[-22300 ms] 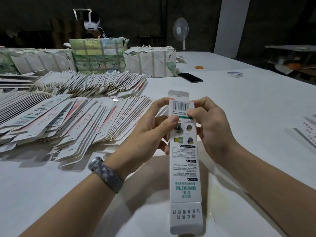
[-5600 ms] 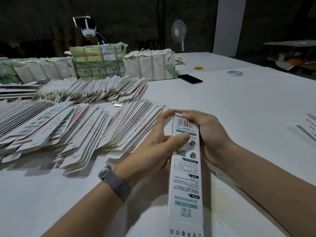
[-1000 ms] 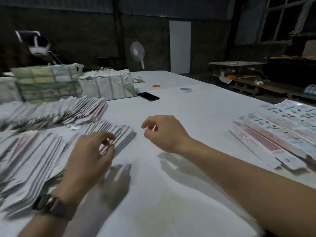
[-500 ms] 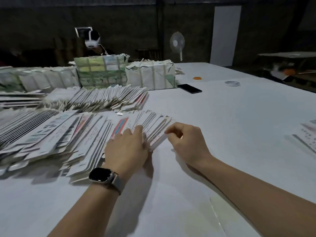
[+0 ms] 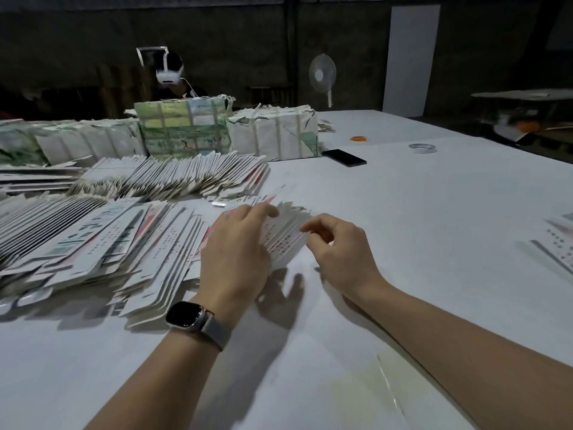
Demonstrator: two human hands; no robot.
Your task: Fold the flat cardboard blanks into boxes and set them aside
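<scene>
Blank stacks (image 5: 93, 243) left, bare table (image 5: 418, 212) right

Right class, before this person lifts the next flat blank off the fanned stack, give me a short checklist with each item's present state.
1. Left hand steadying the fanned stack of blanks: ok, it rests on the stack's right end.
2. Right hand at the end blanks: ok, thumb and finger close together at their edge.
3. Only one blank in the grip: cannot tell, the edges are blurred.
4. Bare table in front for folding: ok.
5. Both hands free of a folded box: ok.
6. Finished boxes set aside at the right edge: cannot tell, mostly cut off.
</scene>
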